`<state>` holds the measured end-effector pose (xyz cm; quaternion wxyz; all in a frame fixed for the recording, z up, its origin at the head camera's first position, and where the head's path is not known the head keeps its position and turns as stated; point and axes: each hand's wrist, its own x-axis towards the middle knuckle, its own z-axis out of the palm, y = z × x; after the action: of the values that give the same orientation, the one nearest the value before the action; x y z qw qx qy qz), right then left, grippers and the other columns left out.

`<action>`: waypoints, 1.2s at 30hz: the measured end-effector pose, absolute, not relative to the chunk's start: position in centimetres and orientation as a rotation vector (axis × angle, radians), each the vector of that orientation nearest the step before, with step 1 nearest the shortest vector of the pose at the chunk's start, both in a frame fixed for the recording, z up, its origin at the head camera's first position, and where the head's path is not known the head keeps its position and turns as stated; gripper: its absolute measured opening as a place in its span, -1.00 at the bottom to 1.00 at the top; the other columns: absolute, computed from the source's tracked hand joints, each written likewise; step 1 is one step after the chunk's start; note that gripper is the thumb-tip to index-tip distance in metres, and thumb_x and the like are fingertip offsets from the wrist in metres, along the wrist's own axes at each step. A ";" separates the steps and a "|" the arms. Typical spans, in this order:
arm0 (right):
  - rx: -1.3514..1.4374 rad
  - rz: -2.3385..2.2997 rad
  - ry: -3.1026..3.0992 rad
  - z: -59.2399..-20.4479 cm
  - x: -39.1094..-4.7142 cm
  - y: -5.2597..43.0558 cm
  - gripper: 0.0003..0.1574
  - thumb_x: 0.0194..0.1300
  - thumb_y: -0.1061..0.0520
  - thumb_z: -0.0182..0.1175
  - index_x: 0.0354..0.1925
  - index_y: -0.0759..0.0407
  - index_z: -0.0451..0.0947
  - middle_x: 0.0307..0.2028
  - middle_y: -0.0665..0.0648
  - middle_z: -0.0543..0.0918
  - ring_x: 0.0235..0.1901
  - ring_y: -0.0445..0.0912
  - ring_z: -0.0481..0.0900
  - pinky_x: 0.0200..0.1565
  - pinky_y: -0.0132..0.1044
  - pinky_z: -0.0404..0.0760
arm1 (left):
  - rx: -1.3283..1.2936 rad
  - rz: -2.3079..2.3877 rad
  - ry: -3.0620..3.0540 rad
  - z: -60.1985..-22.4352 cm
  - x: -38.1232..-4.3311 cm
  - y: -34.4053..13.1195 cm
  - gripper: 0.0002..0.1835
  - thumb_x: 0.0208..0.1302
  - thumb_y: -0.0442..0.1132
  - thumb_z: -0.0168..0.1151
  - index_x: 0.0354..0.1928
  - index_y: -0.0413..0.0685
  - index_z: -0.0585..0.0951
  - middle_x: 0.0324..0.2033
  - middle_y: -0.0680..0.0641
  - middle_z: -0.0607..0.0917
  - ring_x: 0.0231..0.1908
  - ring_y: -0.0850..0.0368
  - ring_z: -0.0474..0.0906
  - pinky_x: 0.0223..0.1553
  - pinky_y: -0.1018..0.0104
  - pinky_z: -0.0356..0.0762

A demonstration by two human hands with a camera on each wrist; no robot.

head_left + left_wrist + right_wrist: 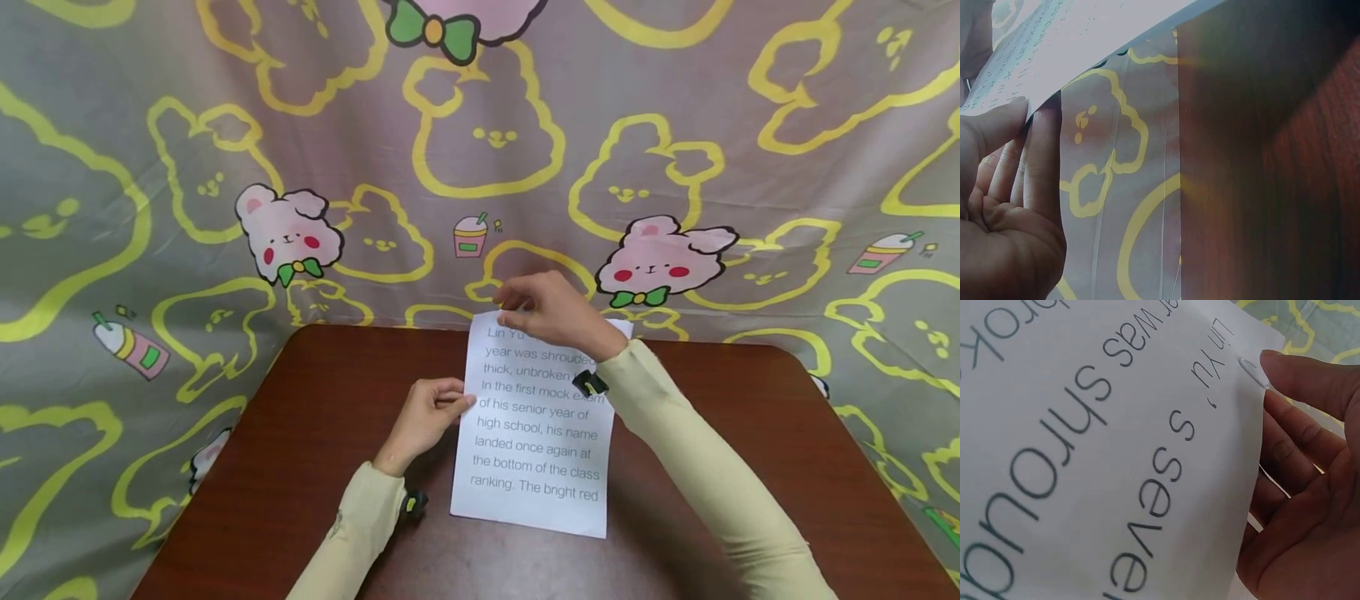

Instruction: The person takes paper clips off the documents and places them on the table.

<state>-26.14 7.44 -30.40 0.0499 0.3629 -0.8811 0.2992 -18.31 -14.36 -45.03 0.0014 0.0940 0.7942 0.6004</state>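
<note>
A white sheet of paper printed with large English text stands tilted up over the table, its top edge toward the curtain. My left hand pinches its left edge, thumb on the printed face and fingers behind, as the left wrist view also shows. At the top edge, my right hand pinches a small wire paper clip, whose loop lies on the paper beside the words "Lin Yu". In the right wrist view, the other right-hand fingers are behind the sheet. The clip's far end is hidden by the thumb.
A dark reddish-brown wooden table lies beneath the paper. Behind and around it hangs a grey curtain with yellow bear outlines and pink rabbit faces. Small black wrist devices sit on both pale yellow sleeves.
</note>
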 end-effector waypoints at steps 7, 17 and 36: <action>1.105 0.899 -2.692 -30.4 -26.1 7.1 -0.83 0.19 0.12 0.37 -0.20 0.06 0.70 -0.31 0.00 0.76 -0.30 -0.16 0.67 -0.18 -0.22 0.64 | 0.287 1.884 2.490 -45.0 -18.3 -14.3 -0.85 0.25 -0.34 0.30 -0.17 -0.24 0.67 -0.28 -0.24 0.78 -0.35 0.17 0.70 -0.27 0.05 0.72; 1.101 0.889 -2.700 -30.4 -25.9 6.9 -0.85 0.17 0.15 0.39 -0.24 0.11 0.72 -0.34 0.02 0.77 -0.34 -0.16 0.67 -0.24 -0.25 0.64 | 0.331 1.860 2.466 -42.5 -17.1 -14.0 -0.83 0.27 -0.42 0.23 -0.14 -0.37 0.64 -0.25 -0.34 0.76 -0.29 0.02 0.73 -0.31 0.27 0.72; 1.094 0.932 -2.699 -30.1 -26.2 6.8 -0.91 0.18 0.16 0.37 -0.28 0.08 0.72 -0.38 0.00 0.76 -0.39 -0.19 0.67 -0.29 -0.29 0.64 | 0.309 1.855 2.472 -41.9 -16.8 -14.0 -0.84 0.28 -0.39 0.23 -0.14 -0.33 0.65 -0.24 -0.31 0.76 -0.30 0.06 0.73 -0.29 0.21 0.73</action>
<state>-26.17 6.83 -30.07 0.0418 0.3575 -0.8818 0.3047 -16.77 -13.99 -41.92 0.0180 0.0996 0.7957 0.5971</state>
